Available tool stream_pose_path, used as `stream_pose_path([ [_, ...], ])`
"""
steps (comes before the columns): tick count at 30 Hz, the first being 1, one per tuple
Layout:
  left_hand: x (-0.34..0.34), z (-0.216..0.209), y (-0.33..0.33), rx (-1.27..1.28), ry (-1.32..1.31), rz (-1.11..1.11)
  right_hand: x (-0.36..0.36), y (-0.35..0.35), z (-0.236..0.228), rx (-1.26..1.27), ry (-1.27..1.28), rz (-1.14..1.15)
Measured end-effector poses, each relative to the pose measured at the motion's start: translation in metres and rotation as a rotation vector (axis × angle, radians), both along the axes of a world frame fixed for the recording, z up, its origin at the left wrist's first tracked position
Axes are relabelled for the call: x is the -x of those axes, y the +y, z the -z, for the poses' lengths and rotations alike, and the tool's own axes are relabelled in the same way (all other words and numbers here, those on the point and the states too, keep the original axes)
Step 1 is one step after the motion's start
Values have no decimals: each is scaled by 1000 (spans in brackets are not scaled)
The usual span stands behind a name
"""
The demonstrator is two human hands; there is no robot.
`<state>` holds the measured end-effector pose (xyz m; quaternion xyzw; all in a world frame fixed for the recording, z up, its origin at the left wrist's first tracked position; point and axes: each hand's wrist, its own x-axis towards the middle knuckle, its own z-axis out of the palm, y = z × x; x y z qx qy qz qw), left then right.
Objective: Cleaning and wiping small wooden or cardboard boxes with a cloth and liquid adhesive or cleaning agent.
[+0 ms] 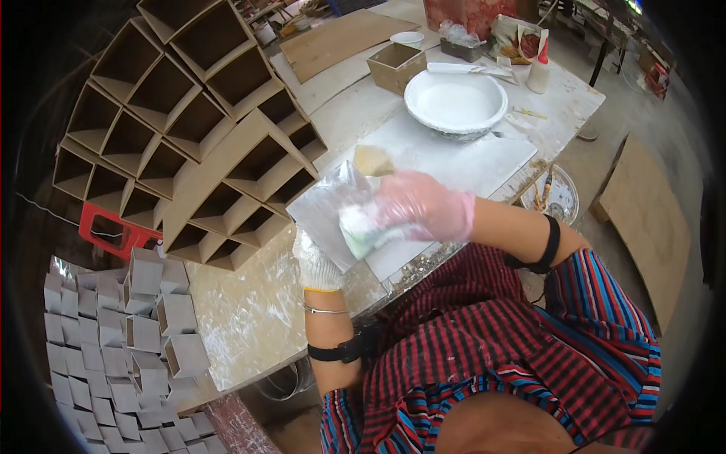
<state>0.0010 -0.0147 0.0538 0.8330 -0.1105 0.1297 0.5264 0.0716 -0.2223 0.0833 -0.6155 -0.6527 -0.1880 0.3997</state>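
Note:
My left hand [316, 261], in a white knit glove, holds up a small grey box [321, 216] above the worktable; most of its fingers are hidden behind the box. Over that glove my right hand [425, 206] wears a thin, clear pinkish plastic glove. It grips a white and pale green pad [361, 233], whose kind is blurred by motion, and presses it against the box. Just beyond the box lies a tan block [373, 160], partly covered by my right hand. A white basin [456, 100] holding white stuff stands farther back, with a flat scraper [473, 69] across its rim.
Stacked brown open boxes [181, 106] rise at the left, with many grey boxes [113, 340] piled below them. Toward the back are a brown box [397, 66], a red-capped bottle [538, 72] and a white bowl [407, 37]. A bucket [561, 198] stands beyond the table's right edge.

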Motion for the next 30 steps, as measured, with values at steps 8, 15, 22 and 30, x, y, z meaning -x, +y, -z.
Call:
stream_pose_path([
  [8,10,6,3,904,101,107,-14,0,-14,-166,164,-37],
  [15,11,-3,8,-938,-111,-278,10,-22,3,50,153,-113],
  [22,15,-18,-9,-468,-78,-98,-6,-20,-8,-68,268,-80],
  [30,28,34,0,-597,-149,-162,-60,18,-30,-165,415,113],
])
